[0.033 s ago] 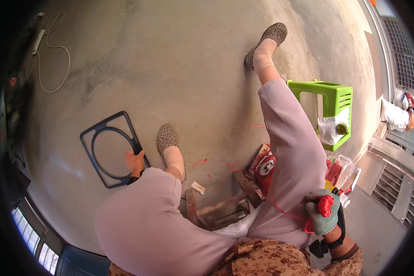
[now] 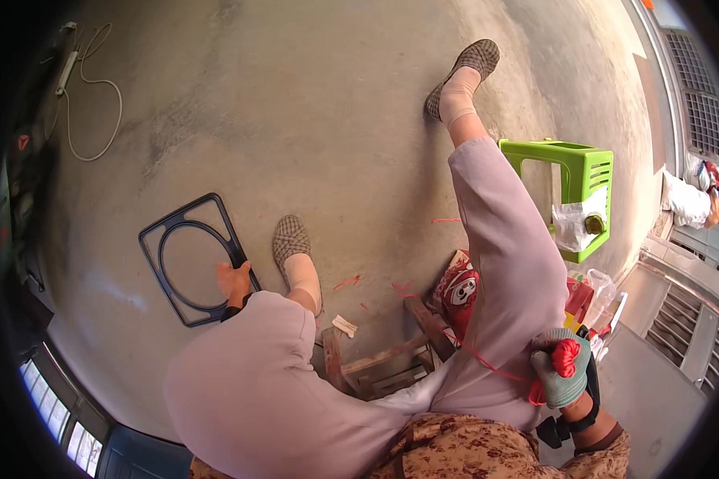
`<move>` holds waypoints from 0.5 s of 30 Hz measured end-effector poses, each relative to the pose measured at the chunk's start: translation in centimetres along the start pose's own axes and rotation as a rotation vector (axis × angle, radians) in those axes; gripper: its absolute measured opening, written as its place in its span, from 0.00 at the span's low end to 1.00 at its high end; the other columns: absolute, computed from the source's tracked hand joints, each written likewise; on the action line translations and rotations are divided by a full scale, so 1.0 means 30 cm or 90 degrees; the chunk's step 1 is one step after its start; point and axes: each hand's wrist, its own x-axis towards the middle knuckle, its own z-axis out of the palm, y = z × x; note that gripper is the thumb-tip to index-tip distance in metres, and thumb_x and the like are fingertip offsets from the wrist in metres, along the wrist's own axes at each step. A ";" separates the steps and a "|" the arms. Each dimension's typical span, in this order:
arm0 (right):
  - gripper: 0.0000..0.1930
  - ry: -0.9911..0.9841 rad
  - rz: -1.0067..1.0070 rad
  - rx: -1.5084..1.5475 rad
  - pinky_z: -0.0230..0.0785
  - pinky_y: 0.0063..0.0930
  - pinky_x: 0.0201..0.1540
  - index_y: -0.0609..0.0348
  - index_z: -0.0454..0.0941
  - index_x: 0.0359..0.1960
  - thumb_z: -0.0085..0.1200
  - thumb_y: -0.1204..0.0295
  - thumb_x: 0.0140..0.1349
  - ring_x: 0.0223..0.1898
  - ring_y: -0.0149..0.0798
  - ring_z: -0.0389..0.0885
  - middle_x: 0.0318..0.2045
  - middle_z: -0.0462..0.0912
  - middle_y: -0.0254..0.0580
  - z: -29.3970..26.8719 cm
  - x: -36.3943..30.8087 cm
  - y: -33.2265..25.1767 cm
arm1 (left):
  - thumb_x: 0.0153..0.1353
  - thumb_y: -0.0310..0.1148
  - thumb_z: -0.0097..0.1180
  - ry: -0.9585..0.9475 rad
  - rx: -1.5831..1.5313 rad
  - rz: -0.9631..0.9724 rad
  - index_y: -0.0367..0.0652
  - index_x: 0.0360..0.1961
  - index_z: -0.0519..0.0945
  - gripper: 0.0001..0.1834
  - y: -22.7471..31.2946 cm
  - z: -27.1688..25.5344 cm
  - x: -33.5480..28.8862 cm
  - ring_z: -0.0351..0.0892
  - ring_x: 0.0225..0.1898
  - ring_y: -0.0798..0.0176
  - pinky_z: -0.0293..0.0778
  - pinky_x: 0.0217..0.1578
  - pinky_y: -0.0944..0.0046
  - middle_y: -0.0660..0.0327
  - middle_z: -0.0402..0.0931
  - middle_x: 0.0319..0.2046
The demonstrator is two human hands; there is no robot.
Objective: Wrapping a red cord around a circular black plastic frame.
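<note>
A black square frame with a round opening (image 2: 165, 275) is at the left, beside my left foot. My bare left hand (image 2: 233, 283) grips its right-hand bar; my knee hides part of the wrist. At the lower right, my right hand (image 2: 558, 382), in a grey-green knit glove, is closed around a small bundle of red string (image 2: 566, 357). A strand of the string runs from this hand leftward across my thigh. The gloved hand is close to my right leg.
A green plastic stool (image 2: 567, 164) bears a white bag at the right. Between my legs are a wooden stool (image 2: 334, 359) and a red printed bag (image 2: 458, 297). Red string scraps (image 2: 347, 282) lie on the floor. A white power strip (image 2: 68, 72) with cord is far left.
</note>
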 end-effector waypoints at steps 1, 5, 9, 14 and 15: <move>0.08 0.004 0.015 0.004 0.73 0.26 0.35 0.63 0.77 0.30 0.57 0.81 0.46 0.27 0.34 0.80 0.26 0.82 0.42 0.002 -0.001 0.001 | 0.49 0.35 0.62 -0.006 0.020 -0.003 0.36 0.41 0.76 0.20 0.004 -0.003 0.002 0.76 0.31 0.60 0.70 0.31 0.60 0.57 0.76 0.31; 0.07 0.019 -0.035 -0.012 0.73 0.26 0.34 0.62 0.77 0.30 0.58 0.80 0.46 0.27 0.35 0.80 0.25 0.82 0.42 0.004 -0.001 0.003 | 0.50 0.34 0.61 -0.028 0.096 -0.007 0.38 0.42 0.76 0.19 0.014 -0.022 0.003 0.75 0.29 0.63 0.69 0.27 0.61 0.59 0.75 0.30; 0.06 0.027 -0.040 0.001 0.73 0.27 0.32 0.61 0.78 0.28 0.59 0.79 0.46 0.26 0.36 0.81 0.25 0.82 0.41 -0.002 -0.014 0.002 | 0.50 0.33 0.60 -0.054 0.166 0.019 0.39 0.43 0.76 0.18 0.050 -0.035 0.014 0.74 0.27 0.65 0.68 0.24 0.62 0.61 0.75 0.29; 0.07 0.021 -0.096 0.020 0.74 0.27 0.32 0.58 0.80 0.29 0.64 0.75 0.47 0.25 0.38 0.81 0.25 0.82 0.41 0.002 0.007 0.059 | 0.50 0.32 0.59 -0.080 0.156 0.088 0.40 0.43 0.76 0.18 0.051 -0.078 -0.113 0.73 0.24 0.67 0.67 0.21 0.62 0.63 0.75 0.28; 0.08 0.010 -0.111 0.052 0.74 0.28 0.32 0.58 0.80 0.29 0.64 0.74 0.47 0.25 0.39 0.81 0.25 0.82 0.41 0.017 0.023 0.073 | 0.51 0.32 0.60 -0.070 0.103 0.105 0.40 0.43 0.76 0.17 0.044 -0.124 -0.182 0.73 0.24 0.67 0.67 0.21 0.63 0.63 0.75 0.28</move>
